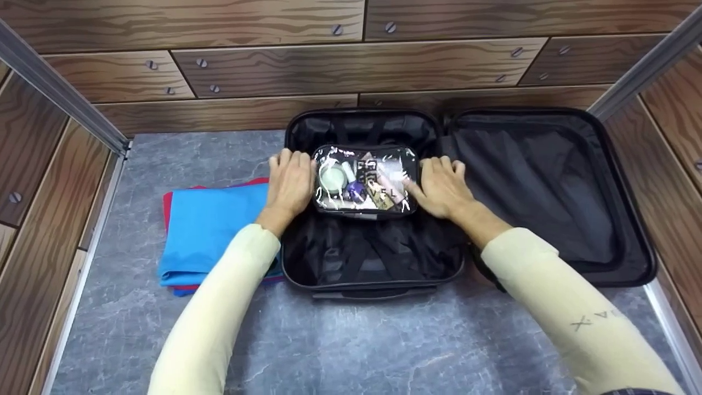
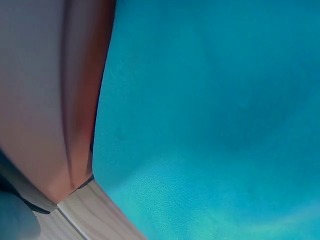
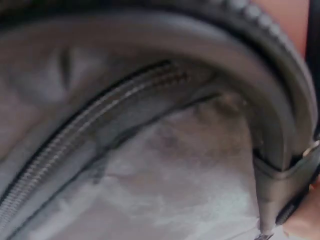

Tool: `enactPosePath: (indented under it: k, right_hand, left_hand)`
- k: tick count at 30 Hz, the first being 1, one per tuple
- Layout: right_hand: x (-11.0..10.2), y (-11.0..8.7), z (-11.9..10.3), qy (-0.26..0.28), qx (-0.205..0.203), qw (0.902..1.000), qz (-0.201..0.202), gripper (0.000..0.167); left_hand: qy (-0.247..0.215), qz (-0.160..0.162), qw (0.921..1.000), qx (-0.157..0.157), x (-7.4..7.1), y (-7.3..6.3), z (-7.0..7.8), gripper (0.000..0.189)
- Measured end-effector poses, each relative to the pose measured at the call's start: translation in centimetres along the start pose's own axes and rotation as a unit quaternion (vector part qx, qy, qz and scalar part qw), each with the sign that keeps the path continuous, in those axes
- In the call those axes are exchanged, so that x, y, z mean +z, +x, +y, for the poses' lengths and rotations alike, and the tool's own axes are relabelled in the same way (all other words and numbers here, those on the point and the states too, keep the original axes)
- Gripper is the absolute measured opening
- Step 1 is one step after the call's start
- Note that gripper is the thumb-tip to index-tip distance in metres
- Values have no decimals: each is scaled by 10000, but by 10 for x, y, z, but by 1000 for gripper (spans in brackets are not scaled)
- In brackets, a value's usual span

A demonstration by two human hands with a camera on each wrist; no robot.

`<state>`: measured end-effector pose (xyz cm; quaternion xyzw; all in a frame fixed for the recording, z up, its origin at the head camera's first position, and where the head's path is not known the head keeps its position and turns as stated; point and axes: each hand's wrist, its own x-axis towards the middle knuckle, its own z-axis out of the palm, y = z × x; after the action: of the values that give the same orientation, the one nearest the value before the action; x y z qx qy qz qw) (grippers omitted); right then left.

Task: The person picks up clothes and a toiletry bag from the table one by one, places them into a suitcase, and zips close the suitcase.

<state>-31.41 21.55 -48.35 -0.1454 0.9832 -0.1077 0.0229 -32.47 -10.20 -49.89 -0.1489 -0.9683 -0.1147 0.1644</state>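
Note:
A clear-topped black toiletry bag (image 1: 378, 204), printed with TRAVEL, lies over the left half of an open black suitcase (image 1: 373, 282). Through its window show a round pale-lidded jar (image 1: 333, 179), a purple item (image 1: 356, 191) and other small cosmetics. My left hand (image 1: 290, 181) holds the bag's left end, its thumb hidden. At the right end my right hand (image 1: 443, 186) grips the bag, thumb over the top and fingers bent at the side. In the right wrist view, a zipper (image 3: 90, 115) and grey-looking lining fill the frame.
Folded cloths, bright blue (image 1: 216, 225) on top with red and dark blue edges beneath, lie left of the suitcase; the blue fabric (image 2: 210, 110) fills most of the left wrist view. The suitcase's other half (image 1: 548, 186) lies open at right. Wood-patterned walls (image 1: 274, 71) enclose the grey surface (image 1: 362, 351).

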Motion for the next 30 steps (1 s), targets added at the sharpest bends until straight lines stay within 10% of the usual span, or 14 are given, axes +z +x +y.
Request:
enactPosePath:
  k: [11,30]
  right_hand:
    - [-3,-29,12,-277,-1266,9911,-294,111]
    - [18,-38,12,80,-1339,9757,1732,48]
  left_hand:
    - [-584,-784,9950,217,-15,-31,2,43]
    - [-934,-368,9948,147,-7,-47,8,40]
